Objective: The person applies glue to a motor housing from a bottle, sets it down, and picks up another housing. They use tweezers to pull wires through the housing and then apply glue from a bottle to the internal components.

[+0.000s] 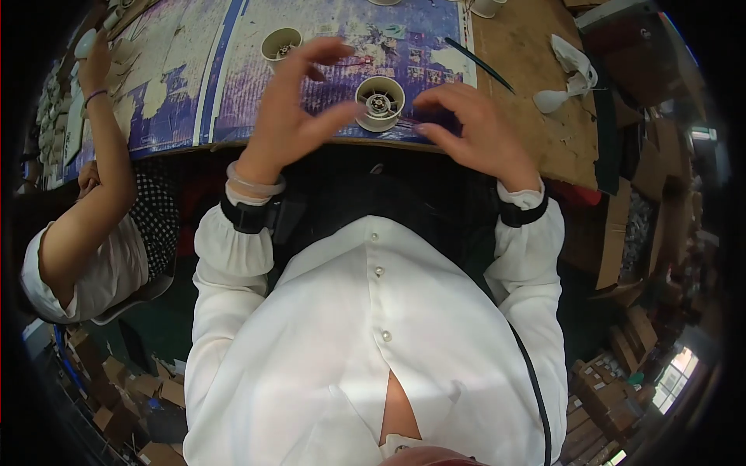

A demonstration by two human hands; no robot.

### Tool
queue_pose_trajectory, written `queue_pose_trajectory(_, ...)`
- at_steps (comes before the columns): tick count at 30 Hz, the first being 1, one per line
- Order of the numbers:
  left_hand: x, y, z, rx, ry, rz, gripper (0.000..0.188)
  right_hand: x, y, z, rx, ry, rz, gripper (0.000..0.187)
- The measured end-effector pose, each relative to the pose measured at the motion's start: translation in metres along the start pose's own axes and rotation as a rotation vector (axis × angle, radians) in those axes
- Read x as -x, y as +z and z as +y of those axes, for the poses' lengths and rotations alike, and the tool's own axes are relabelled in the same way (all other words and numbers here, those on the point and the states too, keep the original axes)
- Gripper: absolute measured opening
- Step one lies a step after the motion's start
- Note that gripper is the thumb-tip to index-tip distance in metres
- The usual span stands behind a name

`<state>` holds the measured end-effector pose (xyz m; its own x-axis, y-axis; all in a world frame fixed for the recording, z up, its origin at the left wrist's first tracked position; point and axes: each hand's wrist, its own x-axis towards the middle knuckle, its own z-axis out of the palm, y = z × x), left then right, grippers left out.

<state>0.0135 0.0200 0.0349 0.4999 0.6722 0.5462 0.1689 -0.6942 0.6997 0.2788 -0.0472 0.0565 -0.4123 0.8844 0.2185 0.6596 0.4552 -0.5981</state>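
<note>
Near the table's front edge stands a cream round housing (362, 115), open at the top, with spokes and a metal hub inside. My left hand (291, 116) hovers to its left, fingers spread and thumb reaching toward its rim; nothing shows in the hand. Just right of the housing is my right hand (478, 132), its bent fingers and thumb apart. Thin strands seem to lie by the right fingertips, too blurred to make out. A second cream housing (268, 51) sits farther back, beyond my left hand and partly hidden by its fingers.
Worn purple printed cardboard (175, 70) covers the table. To the right lie a dark green stick (482, 66), a crumpled white plastic bag (571, 58) and a white bulb-shaped piece (550, 101). A co-worker's arm (113, 155) reaches over the table at left. Cardboard boxes (614, 233) stand at right.
</note>
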Motion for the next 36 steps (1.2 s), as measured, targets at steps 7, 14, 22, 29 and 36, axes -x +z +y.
queue_pose_trajectory(7, 0.001, 0.04, -0.002, -0.066, -0.004, -0.113, 0.07, -0.002, 0.023, 0.009, 0.091, -0.119, 0.125, 0.014)
queue_pose_trajectory(14, 0.007, 0.034, -0.012, -0.138, -0.09, -0.07, 0.066, -0.008, 0.032, 0.004, 0.136, -0.154, 0.177, 0.012)
queue_pose_trajectory(22, 0.007, 0.028, -0.012, 0.162, -0.302, -0.004, 0.06, -0.017, 0.037, -0.002, -0.12, -0.032, 0.238, 0.016)
queue_pose_trajectory(29, 0.005, 0.029, -0.012, 0.274, -0.312, 0.037, 0.06, -0.019, 0.041, -0.004, -0.071, -0.058, 0.311, 0.021)
queue_pose_trajectory(36, 0.009, 0.028, -0.013, 0.302, -0.285, 0.053, 0.061, -0.019, 0.043, -0.003, -0.023, -0.129, 0.333, 0.02)
